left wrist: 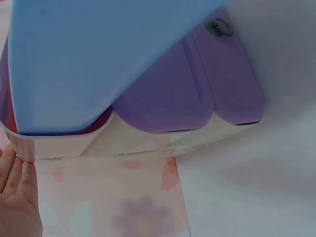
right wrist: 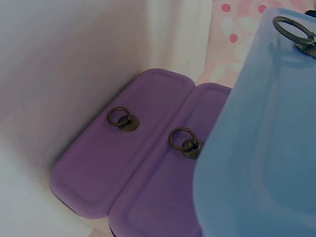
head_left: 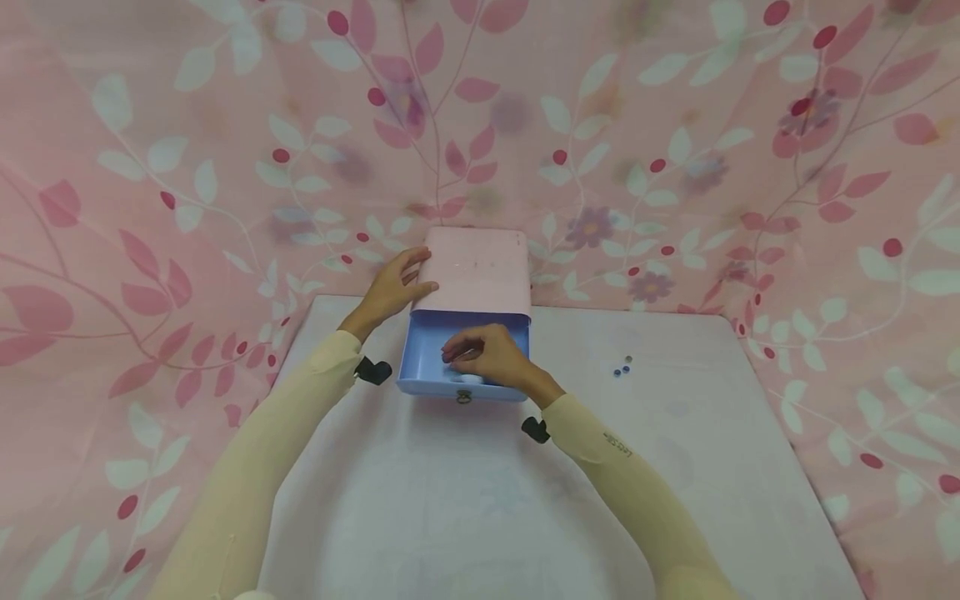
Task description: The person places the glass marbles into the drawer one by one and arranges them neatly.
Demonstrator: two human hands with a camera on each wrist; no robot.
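A small pink cabinet stands at the back of the table with its blue top drawer pulled out. My left hand rests against the cabinet's left side; in the left wrist view its straight fingers touch the pink wall. Inside the open drawer is my right hand, with fingers bent and thumb below them. Whether anything small lies between the fingertips is too small to tell. A white round thing sits in the drawer under this hand, partly covered. The right wrist view does not show the right hand.
Below the blue drawer are two purple drawers with ring pulls, both pushed in. Several small blue and grey pieces lie on the white table to the right. A pink floral cloth hangs behind the cabinet.
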